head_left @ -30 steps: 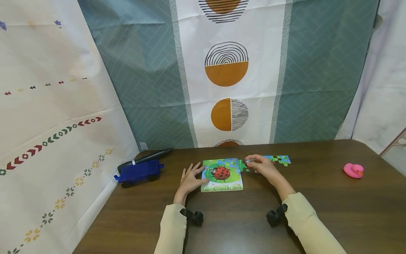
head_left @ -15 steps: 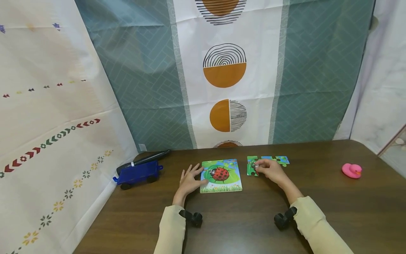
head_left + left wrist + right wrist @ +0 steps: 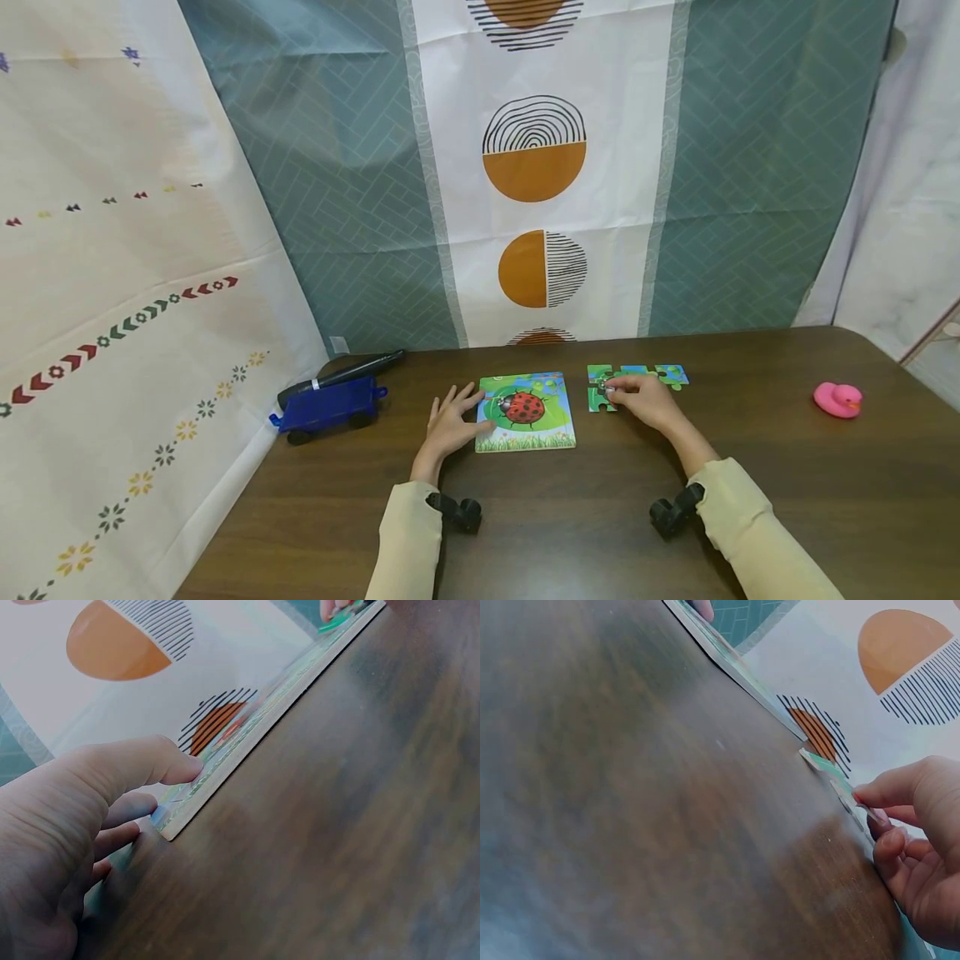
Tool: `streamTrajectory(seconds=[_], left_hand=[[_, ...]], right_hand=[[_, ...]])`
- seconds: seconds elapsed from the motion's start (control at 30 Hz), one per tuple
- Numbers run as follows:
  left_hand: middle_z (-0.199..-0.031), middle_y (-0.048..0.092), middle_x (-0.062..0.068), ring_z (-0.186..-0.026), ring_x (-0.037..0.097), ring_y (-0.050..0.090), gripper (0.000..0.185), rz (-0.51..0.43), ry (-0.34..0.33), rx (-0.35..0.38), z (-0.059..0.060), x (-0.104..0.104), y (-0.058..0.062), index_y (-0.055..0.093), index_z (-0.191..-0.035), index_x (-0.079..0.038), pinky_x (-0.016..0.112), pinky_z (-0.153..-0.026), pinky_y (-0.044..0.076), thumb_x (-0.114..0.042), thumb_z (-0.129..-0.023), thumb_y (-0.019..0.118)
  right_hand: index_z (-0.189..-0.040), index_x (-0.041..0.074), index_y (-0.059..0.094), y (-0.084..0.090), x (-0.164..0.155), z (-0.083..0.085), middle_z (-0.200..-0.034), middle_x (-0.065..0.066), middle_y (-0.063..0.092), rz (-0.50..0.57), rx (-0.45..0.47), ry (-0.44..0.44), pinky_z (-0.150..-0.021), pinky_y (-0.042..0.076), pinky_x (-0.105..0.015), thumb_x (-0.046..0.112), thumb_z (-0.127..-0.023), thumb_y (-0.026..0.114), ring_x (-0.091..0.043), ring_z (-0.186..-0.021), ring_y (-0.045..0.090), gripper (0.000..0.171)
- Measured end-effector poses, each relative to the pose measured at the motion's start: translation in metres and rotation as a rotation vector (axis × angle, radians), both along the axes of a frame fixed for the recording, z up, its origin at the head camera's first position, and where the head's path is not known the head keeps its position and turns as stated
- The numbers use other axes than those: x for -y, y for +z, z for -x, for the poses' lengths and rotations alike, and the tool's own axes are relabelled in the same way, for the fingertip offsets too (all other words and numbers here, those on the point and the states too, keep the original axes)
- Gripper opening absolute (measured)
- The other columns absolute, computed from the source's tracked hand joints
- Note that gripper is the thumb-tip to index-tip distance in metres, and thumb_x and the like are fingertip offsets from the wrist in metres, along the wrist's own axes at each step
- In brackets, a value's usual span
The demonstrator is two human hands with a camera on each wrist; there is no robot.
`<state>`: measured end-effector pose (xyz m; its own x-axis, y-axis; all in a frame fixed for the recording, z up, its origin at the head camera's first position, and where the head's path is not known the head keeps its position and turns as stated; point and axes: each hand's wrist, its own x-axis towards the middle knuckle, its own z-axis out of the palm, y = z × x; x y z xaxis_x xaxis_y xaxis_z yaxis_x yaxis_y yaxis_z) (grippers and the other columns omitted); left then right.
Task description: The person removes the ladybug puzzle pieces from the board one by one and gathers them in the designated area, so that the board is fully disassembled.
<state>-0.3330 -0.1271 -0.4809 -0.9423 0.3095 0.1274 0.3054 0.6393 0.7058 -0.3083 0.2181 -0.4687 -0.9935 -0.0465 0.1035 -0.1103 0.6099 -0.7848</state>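
Note:
A ladybird puzzle board [image 3: 527,412] lies flat on the dark wooden table [image 3: 570,517]. My left hand [image 3: 459,410] rests on the board's left edge with straight, spread fingers; the left wrist view shows the thumb and fingers [image 3: 142,806] at the board's corner [image 3: 176,825]. To the right of the board, my right hand [image 3: 613,392] pinches a green puzzle piece [image 3: 599,400] that lies low on the table. In the right wrist view, thumb and finger [image 3: 889,841] hold that piece [image 3: 840,787] by its edge.
A short row of loose puzzle pieces [image 3: 660,374] lies just behind my right hand. A blue toy car [image 3: 330,408] and a black pen [image 3: 343,372] sit at the back left, and a pink rubber duck [image 3: 837,400] at the far right. Patterned cloths hang behind the table.
My right hand has carried the green piece away from the board's upper right edge, rightward and down to the table beside the loose pieces. My left hand has stayed on the board.

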Motion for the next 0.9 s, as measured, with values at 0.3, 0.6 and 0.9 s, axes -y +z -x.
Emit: streamTrajectory(seconds=[0.3, 0.6, 0.9], left_hand=[[-0.158, 0.035, 0.013, -0.151, 0.040, 0.016, 0.066, -0.007, -0.010, 0.004, -0.0005, -0.0012, 0.0014, 0.052, -0.142, -0.009, 0.062, -0.122, -0.002, -0.027, -0.082, 0.073], [-0.158, 0.035, 0.012, -0.151, 0.040, 0.016, 0.067, -0.016, 0.002, 0.021, -0.0012, -0.0006, 0.0022, 0.053, -0.142, -0.009, 0.061, -0.122, -0.003, -0.027, -0.081, 0.074], [-0.158, 0.034, 0.013, -0.152, 0.039, 0.015, 0.066, -0.011, -0.002, 0.018, -0.0005, -0.0001, 0.0027, 0.052, -0.142, -0.010, 0.060, -0.122, -0.003, -0.028, -0.082, 0.074]], right_hand=[[-0.124, -0.007, 0.060, -0.0007, -0.0022, 0.0026, -0.092, -0.015, 0.067, -0.030, 0.021, -0.011, -0.064, 0.046, -0.029, 0.016, -0.094, 0.060, -0.021, -0.080, 0.059, 0.038], [-0.113, -0.006, 0.065, -0.0013, -0.0015, 0.0024, -0.097, -0.019, 0.069, -0.036, 0.014, -0.041, -0.068, 0.053, -0.031, 0.017, -0.093, 0.063, -0.023, -0.081, 0.063, 0.030], [-0.111, -0.005, 0.068, -0.0003, -0.0042, 0.0039, -0.099, -0.019, 0.069, -0.060, -0.004, -0.072, -0.067, 0.051, -0.028, 0.018, -0.092, 0.063, -0.024, -0.082, 0.063, 0.030]])
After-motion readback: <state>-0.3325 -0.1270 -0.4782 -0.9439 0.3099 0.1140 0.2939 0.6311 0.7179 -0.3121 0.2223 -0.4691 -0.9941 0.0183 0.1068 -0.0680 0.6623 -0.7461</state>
